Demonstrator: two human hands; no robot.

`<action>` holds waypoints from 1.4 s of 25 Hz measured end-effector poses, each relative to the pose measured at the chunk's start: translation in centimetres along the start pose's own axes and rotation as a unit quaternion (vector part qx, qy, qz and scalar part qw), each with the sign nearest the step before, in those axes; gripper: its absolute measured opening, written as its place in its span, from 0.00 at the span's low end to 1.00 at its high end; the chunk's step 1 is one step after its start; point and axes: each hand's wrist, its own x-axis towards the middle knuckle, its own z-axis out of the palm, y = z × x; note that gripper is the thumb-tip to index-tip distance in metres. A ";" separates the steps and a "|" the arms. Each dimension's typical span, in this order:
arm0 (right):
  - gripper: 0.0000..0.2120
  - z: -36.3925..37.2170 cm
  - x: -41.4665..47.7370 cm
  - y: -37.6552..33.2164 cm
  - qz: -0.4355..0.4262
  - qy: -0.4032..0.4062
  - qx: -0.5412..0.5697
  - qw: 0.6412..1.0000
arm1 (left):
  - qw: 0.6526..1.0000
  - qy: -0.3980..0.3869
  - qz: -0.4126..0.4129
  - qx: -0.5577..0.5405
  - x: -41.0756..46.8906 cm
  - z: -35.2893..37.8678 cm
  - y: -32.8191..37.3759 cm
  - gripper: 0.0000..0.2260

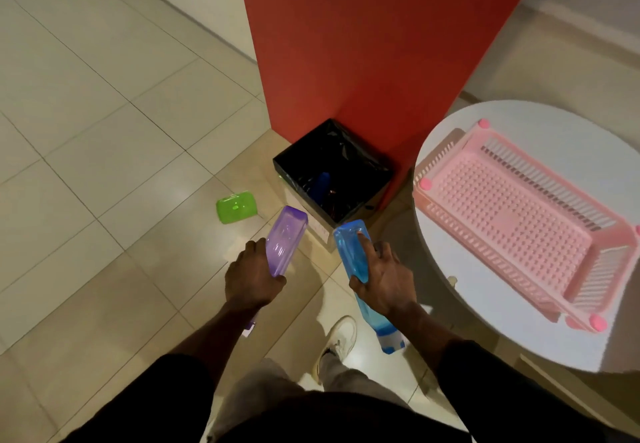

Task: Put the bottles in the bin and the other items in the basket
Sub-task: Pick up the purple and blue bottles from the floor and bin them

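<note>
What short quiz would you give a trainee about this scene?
1. True or false: the left hand holds the purple bottle.
2. The green box lies: A) in the basket, B) on the floor, C) in the bin.
3. Which hand grips the blue bottle?
Key: 1 true; 2 B; 3 the right hand.

Beige tiled floor [104,131] fills left and near. Tall red panel [363,44] stands far centre. Round white desk [485,331] on right. White shoe [341,338] on floor, near centre.
</note>
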 end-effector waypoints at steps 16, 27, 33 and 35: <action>0.44 -1.3 23.9 1.8 0.138 -0.038 0.078 0.987 | 0.996 -0.082 -0.010 -0.036 27.2 0.0 7.2 0.33; 0.45 -1.4 40.5 3.4 0.204 -0.042 0.065 0.976 | 0.992 -0.114 0.004 -0.060 44.1 2.2 12.2 0.37; 0.37 -0.3 40.4 3.6 0.218 -0.085 0.030 0.972 | 0.983 -0.173 0.061 0.013 43.9 3.2 11.2 0.41; 0.36 -0.1 38.7 3.3 0.216 -0.096 0.043 0.971 | 0.978 -0.172 0.108 0.043 42.3 3.3 9.9 0.34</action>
